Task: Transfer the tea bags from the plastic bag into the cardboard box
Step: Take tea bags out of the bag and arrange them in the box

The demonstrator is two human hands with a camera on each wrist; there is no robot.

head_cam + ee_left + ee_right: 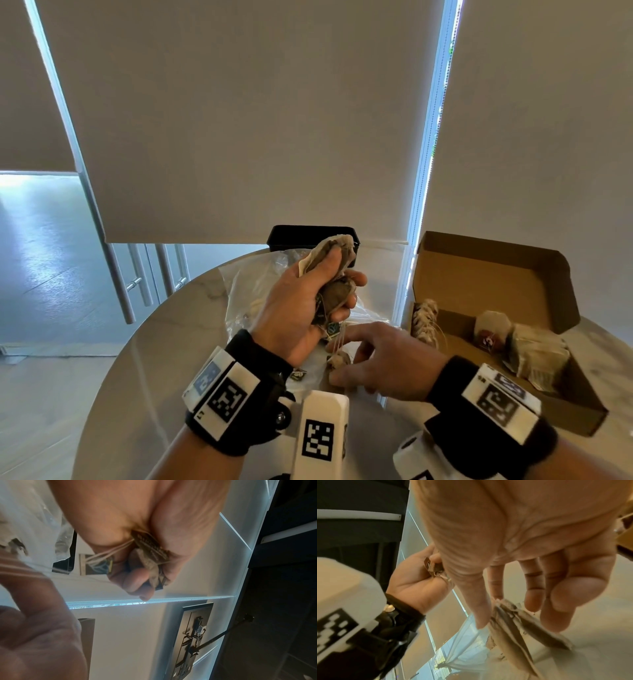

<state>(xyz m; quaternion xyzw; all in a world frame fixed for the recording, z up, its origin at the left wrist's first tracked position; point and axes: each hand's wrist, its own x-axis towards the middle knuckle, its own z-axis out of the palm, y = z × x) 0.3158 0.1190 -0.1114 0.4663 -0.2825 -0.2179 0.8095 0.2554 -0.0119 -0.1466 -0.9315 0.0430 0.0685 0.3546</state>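
Observation:
My left hand (342, 284) is raised above the clear plastic bag (253, 291) and grips a clump of tea bags (337, 246) with strings and tags dangling below. The left wrist view shows the curled fingers (140, 577) round that clump (150, 550). Just below, my right hand (346, 356) pinches one tea bag (337, 364) between thumb and index finger, low over the table. In the right wrist view that tea bag (513, 626) sits at the thumb tip, the other fingers (556, 601) loosely spread. The open cardboard box (479, 274) stands to the right, with several tea bags (534, 349) inside.
All of this lies on a round pale table (154, 359), the box near its right edge. A black container (291, 236) stands behind the plastic bag. A small loose tag (298, 375) lies near my left wrist. Window blinds hang beyond the table.

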